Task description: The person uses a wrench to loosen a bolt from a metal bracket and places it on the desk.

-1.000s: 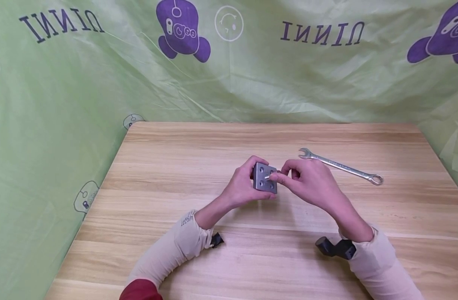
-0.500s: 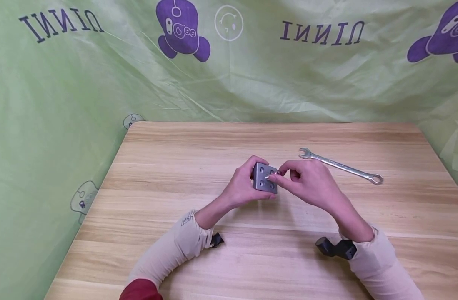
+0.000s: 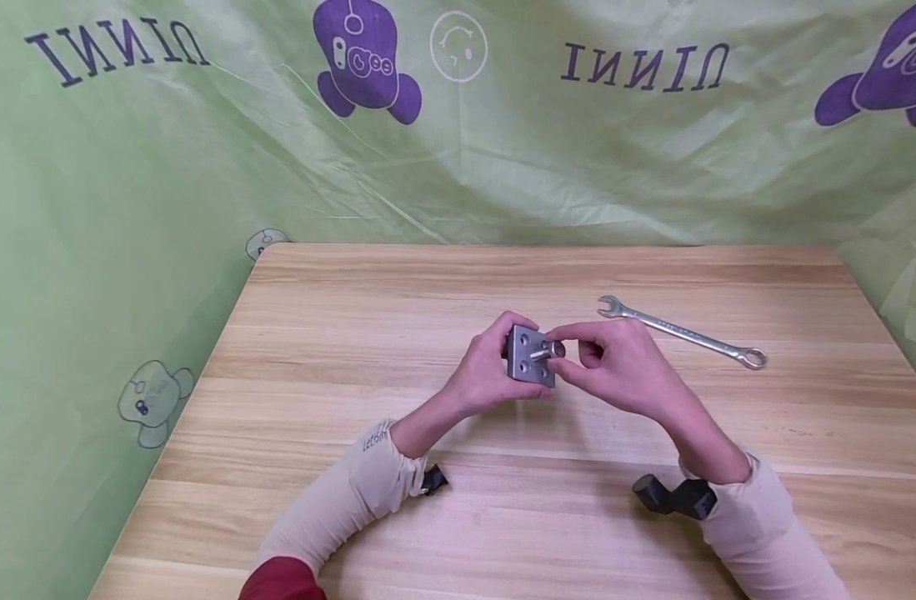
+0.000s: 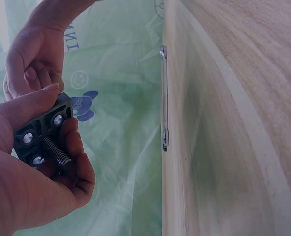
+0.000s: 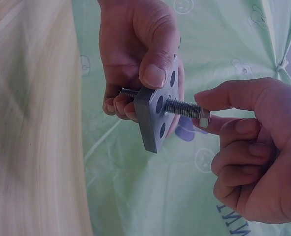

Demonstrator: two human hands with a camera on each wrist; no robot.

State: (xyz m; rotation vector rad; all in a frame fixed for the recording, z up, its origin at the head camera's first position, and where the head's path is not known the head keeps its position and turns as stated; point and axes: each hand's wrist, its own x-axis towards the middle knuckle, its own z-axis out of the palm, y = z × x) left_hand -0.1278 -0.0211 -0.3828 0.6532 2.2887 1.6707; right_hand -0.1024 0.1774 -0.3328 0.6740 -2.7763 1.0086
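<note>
In the head view my left hand (image 3: 482, 373) grips a small grey square metal plate (image 3: 533, 378) by its edges, above the table. The plate has holes near its corners. A hex bolt (image 5: 184, 108) runs through its middle, head towards the right hand. On the plate's ribbed back, in the left wrist view, the bolt's threaded end (image 4: 57, 152) sticks out near my curled left fingers, among several round silver fasteners (image 4: 58, 119). My right hand (image 3: 623, 367) has index finger and thumb at either side of the bolt head, its other fingers curled in.
A combination wrench (image 3: 686, 333) lies slantwise on the wooden table (image 3: 352, 317), behind and right of the right hand. Black wrist-worn mounts (image 3: 671, 497) protrude from the sleeves near the tabletop. A green printed sheet (image 3: 458, 167) hangs behind and at the sides.
My right index finger and thumb have spread apart around the bolt head, which was mostly covered before and now shows between them. The left hand and plate have stayed in place.
</note>
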